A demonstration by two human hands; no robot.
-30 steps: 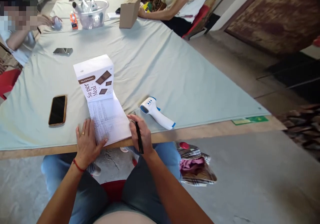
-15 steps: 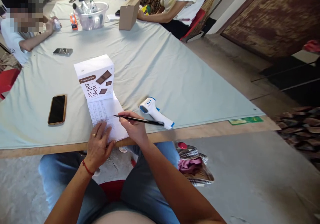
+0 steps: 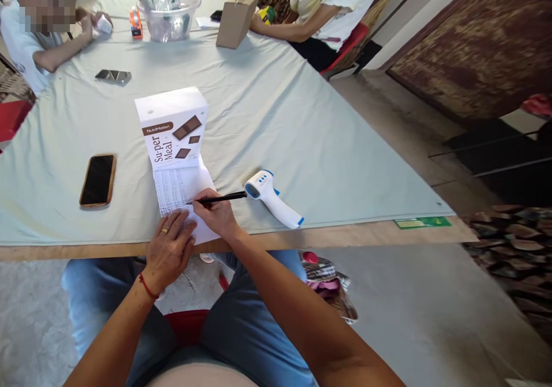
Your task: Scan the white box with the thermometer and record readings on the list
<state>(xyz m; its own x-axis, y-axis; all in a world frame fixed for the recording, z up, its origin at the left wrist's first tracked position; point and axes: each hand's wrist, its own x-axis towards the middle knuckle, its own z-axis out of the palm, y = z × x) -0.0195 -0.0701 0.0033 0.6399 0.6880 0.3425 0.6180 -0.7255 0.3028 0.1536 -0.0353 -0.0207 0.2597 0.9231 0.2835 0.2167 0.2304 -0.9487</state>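
A person is sitting at a cloth-covered table (image 3: 345,163), pen over paper.
The written-on paper (image 3: 194,183) is lying under and just left of the writing grip; the left hand (image 3: 170,246) is resting flat on it, gripping nothing; the right hand (image 3: 218,214), nearer the pen, is pinching the black pen (image 3: 228,196), whose length is running crosswise, tip pointing left past the fingertips.

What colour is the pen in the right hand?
Black; the pen shows in the head view.
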